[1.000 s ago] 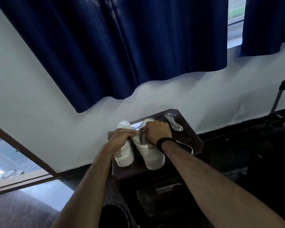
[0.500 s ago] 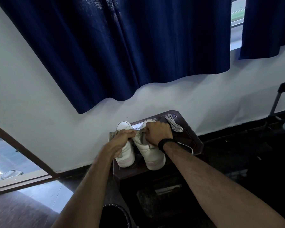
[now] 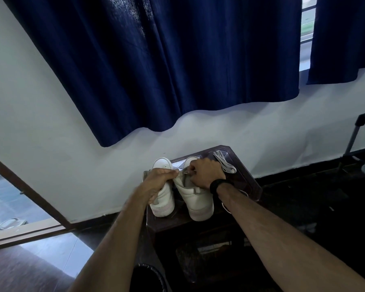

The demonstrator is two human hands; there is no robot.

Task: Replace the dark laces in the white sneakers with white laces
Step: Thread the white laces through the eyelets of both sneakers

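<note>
Two white sneakers stand heel-toward-me on a small dark table (image 3: 251, 182). My left hand (image 3: 159, 181) lies over the left sneaker (image 3: 163, 199) with fingers closed at the right sneaker's tongue edge. My right hand (image 3: 204, 172), a black band on its wrist, is closed over the lacing area of the right sneaker (image 3: 196, 197), pinching something small there; what it grips is too small to tell. A bundled white lace (image 3: 223, 163) lies on the table behind my right hand. Another white lace (image 3: 226, 205) trails off the table's right side under my forearm.
The table stands against a white wall under dark blue curtains (image 3: 177, 70). A doorway (image 3: 13, 207) opens at the left. A dark stand's leg (image 3: 354, 135) rises at the right. A dark round bin (image 3: 148, 277) sits below between my arms. The floor is dark.
Both hands stay on the right sneaker's lacing with only slight finger shifts. The view has tilted a little, so everything sits lower in the frame.
</note>
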